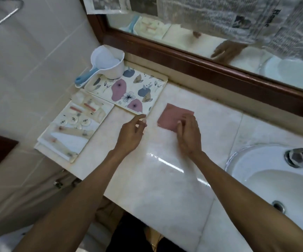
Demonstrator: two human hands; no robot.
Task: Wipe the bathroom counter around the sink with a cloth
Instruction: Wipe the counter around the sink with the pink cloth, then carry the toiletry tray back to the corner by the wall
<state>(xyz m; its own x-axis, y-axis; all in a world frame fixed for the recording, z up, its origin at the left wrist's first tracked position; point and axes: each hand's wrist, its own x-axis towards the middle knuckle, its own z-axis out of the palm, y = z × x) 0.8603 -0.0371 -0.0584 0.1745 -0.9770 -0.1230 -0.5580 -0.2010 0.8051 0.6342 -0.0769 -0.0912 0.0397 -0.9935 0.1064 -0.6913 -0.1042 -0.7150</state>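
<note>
A folded pink cloth lies flat on the pale marble counter, left of the white sink. My right hand rests palm down on the cloth's near right corner, fingers pressing it to the counter. My left hand hovers just left of the cloth with fingers apart, its fingertips close to the near corner of a floral tray. It holds nothing.
A white scoop with a blue handle stands on the floral tray's far end. A second tray of small toiletries sits at the counter's left edge. A wood-framed mirror backs the counter. A chrome tap sits on the sink.
</note>
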